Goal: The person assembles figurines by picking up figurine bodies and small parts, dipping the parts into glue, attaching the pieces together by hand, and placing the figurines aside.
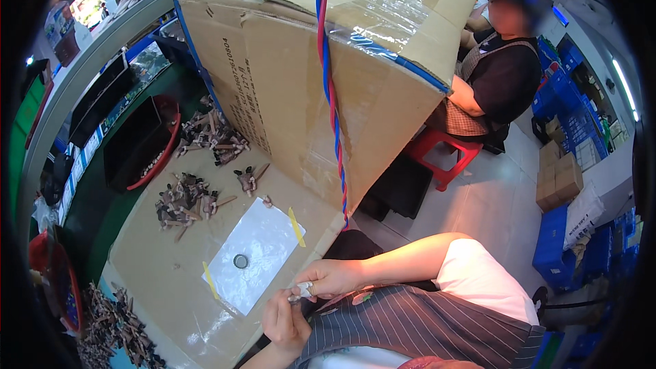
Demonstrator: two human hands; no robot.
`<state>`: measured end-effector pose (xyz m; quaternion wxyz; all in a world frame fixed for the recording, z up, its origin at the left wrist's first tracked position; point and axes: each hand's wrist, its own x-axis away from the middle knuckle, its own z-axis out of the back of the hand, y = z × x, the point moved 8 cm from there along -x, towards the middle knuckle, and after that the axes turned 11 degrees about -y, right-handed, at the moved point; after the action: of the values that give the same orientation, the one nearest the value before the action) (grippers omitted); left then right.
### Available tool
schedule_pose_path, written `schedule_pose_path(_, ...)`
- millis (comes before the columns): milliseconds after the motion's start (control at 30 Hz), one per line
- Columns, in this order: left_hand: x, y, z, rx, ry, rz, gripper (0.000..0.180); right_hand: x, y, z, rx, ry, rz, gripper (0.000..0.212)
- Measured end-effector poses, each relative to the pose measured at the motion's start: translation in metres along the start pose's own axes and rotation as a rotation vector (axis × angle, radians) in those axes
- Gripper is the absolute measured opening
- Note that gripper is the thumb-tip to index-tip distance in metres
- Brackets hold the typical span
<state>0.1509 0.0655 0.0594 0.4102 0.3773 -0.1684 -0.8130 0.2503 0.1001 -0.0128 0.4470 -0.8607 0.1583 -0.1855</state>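
Note:
Close to my body, both hands meet at a small whitish piece (301,290), too small to tell its kind. My right hand (329,279) pinches it from above, while the closed fingers of my left hand (284,321) hold it from below. Just beyond them a white sheet (254,253) lies taped to the cardboard-covered table with yellow strips (296,226). On the sheet sits a small round dark-rimmed thing (240,261). Past the sheet lie small brown-and-black figure-like parts (184,201) in a heap, and one such part (249,178) lies apart.
A large cardboard box (287,96) stands at the table's far side, a twisted red-and-blue cable (333,109) hanging before it. Red basins (164,154) and another parts heap (116,328) are at left. A person (506,68) sits on a red stool (447,157) at right.

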Motion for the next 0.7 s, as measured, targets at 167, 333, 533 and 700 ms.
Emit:
schedule_pose_path(167, 0.0, -0.005, 0.001, 0.021, 0.008, -0.003, 0.022, 0.0, -0.007, -0.003, -0.012, 0.018, -0.022, 0.029)
schedule_pose_path(333, 0.003, -0.011, 0.002, 0.051, 0.019, 0.029, 0.023, -0.005, -0.007, -0.003, -0.012, 0.025, -0.061, 0.029)
schedule_pose_path(533, 0.004, -0.008, 0.004, 0.062, 0.014, 0.044, 0.021, -0.003, 0.002, -0.004, -0.018, 0.035, -0.066, 0.027)
schedule_pose_path(700, 0.0, -0.002, 0.003, 0.076, -0.002, 0.066, 0.022, 0.002, -0.003, -0.005, -0.016, 0.032, -0.041, 0.027)
